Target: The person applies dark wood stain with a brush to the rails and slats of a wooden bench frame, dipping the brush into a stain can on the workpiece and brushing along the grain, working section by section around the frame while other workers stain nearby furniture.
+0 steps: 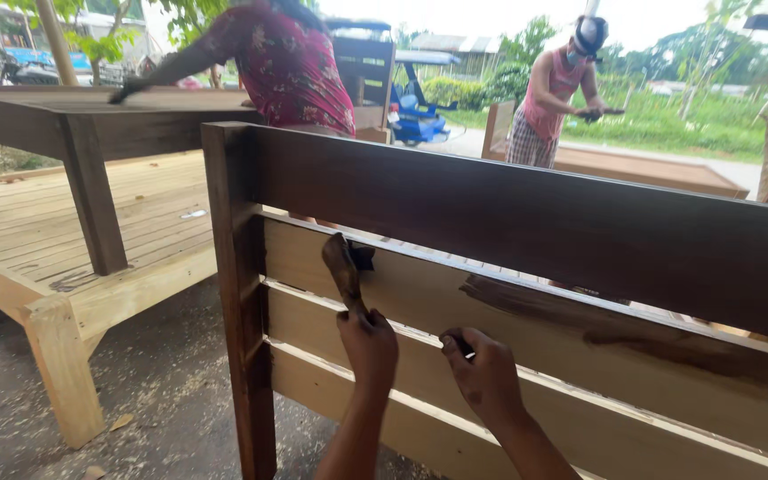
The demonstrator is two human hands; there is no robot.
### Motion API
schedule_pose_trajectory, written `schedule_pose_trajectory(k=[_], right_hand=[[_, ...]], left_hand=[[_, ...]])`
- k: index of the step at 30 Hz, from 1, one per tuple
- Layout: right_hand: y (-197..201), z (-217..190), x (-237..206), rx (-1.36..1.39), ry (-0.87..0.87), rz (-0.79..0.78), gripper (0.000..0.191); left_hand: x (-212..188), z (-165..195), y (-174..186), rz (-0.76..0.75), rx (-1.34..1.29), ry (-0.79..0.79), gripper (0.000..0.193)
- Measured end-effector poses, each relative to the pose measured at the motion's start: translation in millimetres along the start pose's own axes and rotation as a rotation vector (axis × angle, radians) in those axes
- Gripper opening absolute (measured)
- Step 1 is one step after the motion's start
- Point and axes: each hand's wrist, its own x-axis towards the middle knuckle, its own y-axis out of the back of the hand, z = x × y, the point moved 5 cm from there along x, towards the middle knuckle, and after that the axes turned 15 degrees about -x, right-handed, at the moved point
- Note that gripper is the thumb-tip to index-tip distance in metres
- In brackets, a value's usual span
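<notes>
Outdoors beside other workers, a wooden headboard frame point(526, 293) stands half stained dark, left hand point(369, 342) gripping a paintbrush point(344, 267) on the upper pale slat, right hand point(484, 369) fisted against it; long strokes along the grain would likely blend best.

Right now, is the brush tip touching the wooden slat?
Touching. The head view shows the paintbrush, held in the left hand, with its bristles pressed against the unpainted slat.

Outdoor daylight | bare wooden bed frame point(64, 267) on gravel ground point(162, 391) | dark-stained table point(64, 111) | trees point(526, 40) and grass point(668, 133) behind
</notes>
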Motion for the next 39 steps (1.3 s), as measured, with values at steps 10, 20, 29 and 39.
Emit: schedule_pose_trajectory(k=[10,20,29,39], right_hand=[[4.6,-14.6,6.3,-0.155,0.158,-0.001,0.026],[-27.1,-47.8,12.3,-0.555,0.384,-0.272,0.067],[-32.0,-38.5,14.6,-0.724,0.347,-0.383,0.077],[-44.2,-35.9,20.8,-0.749,0.379,-0.375,0.075]], left_hand=[[109.1,11.0,71.3,-0.106,-0.14,0.487,0.02],[62.7,33.4,58.1,-0.097,-0.089,0.115,0.025],[96.8,34.3,67.7,-0.027,-0.086,0.116,0.019],[102.0,29.6,72.1,-0.16,-0.273,0.476,0.015]])
